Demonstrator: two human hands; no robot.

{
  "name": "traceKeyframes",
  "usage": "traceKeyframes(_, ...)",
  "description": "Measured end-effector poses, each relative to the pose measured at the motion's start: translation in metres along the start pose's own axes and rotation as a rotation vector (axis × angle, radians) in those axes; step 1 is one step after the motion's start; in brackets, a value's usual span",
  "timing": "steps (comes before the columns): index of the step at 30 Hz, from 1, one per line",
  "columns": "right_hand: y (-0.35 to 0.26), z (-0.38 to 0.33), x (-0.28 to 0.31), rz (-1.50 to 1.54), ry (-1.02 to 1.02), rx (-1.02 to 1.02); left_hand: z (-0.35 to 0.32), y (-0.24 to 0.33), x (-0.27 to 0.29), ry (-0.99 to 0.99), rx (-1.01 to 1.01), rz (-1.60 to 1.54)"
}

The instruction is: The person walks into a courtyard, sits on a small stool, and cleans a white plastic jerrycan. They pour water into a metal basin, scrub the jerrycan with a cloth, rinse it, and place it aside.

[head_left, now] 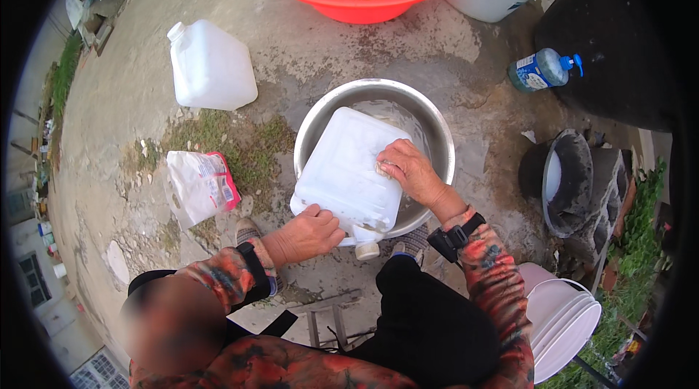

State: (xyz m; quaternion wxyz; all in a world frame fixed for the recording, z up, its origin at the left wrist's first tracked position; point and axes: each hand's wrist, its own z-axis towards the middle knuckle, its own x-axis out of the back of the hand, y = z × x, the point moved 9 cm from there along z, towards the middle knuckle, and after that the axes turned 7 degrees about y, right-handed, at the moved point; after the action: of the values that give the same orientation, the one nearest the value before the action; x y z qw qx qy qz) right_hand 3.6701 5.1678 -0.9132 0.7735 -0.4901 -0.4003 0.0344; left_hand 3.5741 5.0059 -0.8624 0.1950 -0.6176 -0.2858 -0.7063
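Grip of the right hand (416,174) is closed on a small, crumpled brownish pad (384,167), pressed to the upward face of a white jug (346,159). The left hand (307,233) has its fingers curled against the jug's near left edge; whether they wrap right around it, I cannot tell. The jug lies tilted in a metal basin (443,141), its capped spout (367,250) pointing back toward the person over the near rim.

The step in hand looks like rubbing down that broad face. A further stroke would call for steady pressure from the right hand and a firm brace from the left, since the wet plastic could slide.

Farther out on the concrete ground (280,46), a second white jug (211,68) rests to the left beyond a white-and-pink pouch (198,183). A red basin (364,14) sits ahead, and a blue pump bottle (537,71) to the right.
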Motion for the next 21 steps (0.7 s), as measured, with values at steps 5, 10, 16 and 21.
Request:
traceKeyframes(5,0.025,0.008,-0.012,-0.091,0.044,-0.241,-0.018,-0.003,-0.003,-0.057,-0.022,0.001)
traceKeyframes(10,-0.068,-0.013,-0.040,0.162,-0.110,0.123,-0.023,-0.006,-0.005,-0.087,-0.028,0.005)
traceKeyframes(16,0.084,0.006,-0.013,-0.387,0.076,-0.284,-0.022,-0.006,-0.005,-0.108,0.001,-0.011)
traceKeyframes(21,0.138,-0.025,-0.036,-0.491,-0.121,-0.474,-0.022,-0.009,0.006,-0.075,0.041,-0.028)
